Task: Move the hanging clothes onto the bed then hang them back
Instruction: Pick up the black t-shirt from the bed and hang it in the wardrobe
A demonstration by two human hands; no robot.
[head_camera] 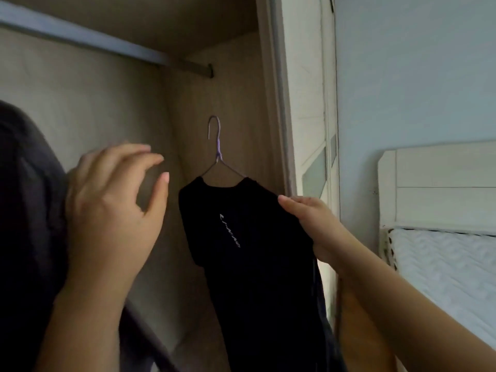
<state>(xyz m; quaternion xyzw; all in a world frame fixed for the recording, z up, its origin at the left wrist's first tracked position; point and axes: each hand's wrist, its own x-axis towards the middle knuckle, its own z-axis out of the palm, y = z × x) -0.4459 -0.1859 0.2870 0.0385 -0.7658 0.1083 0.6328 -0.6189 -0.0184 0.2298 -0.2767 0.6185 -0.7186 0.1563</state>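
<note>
Below the wardrobe rail (pixel 80 38), we find the black T-shirt (pixel 257 251) on its wire hanger (pixel 219 150), right grip (pixel 316 229) pinching its shoulder, left grip (pixel 112 205) released. Judged light, limp; best taken by the hook.

Behind the left hand (pixel 107 210) I see the wardrobe's pale back panel (pixel 94 103), which meets a wood-grain side panel (pixel 241 103) in the corner above and between the two hands. Just beyond the right hand (pixel 314 226) stands a white sliding door (pixel 308 89) with a frosted pane (pixel 314 173) set into it. Farther to the right of that hand, a pale blue wall (pixel 416 63) fills my view.
</note>
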